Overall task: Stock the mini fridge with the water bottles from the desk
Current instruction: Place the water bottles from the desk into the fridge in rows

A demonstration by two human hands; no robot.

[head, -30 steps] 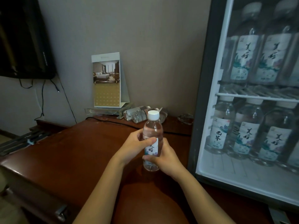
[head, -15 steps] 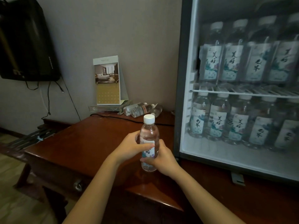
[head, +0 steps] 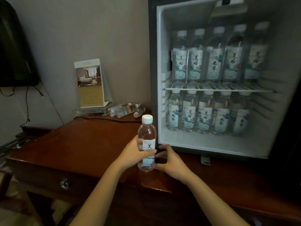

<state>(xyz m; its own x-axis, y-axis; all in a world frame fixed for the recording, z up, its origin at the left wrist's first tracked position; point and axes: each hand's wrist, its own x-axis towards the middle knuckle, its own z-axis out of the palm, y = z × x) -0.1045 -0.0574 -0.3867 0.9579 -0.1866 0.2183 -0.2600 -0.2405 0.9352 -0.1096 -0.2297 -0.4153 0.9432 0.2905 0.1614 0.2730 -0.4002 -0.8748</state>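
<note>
bottle (head: pixel 146 144) has come closer to the open mini fridge (head: pixel 153 79). it stands upright over the bench (head: pixel 81 144), at the fridge's 7 o'clock corner. left hand (head: pixel 131 154) grip wraps round its middle. right hand (head: pixel 170 162), at the bottle's 4 o'clock, has loosened, thumb lifted off; i cannot tell if its grip still holds.

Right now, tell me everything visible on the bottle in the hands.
The water bottle is small, clear plastic, seemingly full, with a white screw cap on and a pale label bearing dark characters. It stands upright before the left frame of the open mini fridge. The left hand grips its middle, thumb across the label; the right hand cups its lower right side. Whether its base rests on the desk is unclear.
</note>
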